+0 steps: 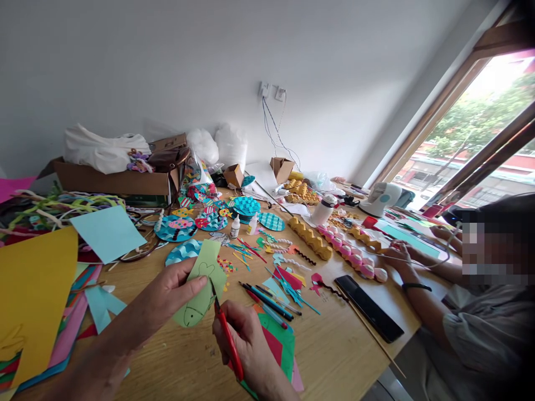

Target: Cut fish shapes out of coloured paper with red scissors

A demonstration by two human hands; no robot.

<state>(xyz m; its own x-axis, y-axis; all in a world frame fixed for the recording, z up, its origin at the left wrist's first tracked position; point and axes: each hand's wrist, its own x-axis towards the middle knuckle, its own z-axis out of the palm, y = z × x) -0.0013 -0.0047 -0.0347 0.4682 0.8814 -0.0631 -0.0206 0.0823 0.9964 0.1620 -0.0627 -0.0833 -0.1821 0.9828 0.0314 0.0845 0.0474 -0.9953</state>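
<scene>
My left hand (179, 287) pinches a light green paper (209, 255) between thumb and fingers, above the table. A fish is drawn on the paper in dark line, its head low and its tail near my thumb. In my right hand (251, 340) is a pair of scissors (227, 334) with red handles, fingers wrapped round them. The dark blades meet the paper's right edge beside the drawn fish; how far they are parted I cannot tell. Under my right hand lie sheets of green paper (287, 345) and red paper (271, 341).
Several pens (271, 301) lie right of the paper. Beyond are blue paper discs (244, 206), small glue bottles (235, 227) and painted egg-carton strips (309, 236). A black phone (368, 306) and a thin stick (376, 340) lie right, near another person (493, 312). Yellow paper (42, 301) is at left.
</scene>
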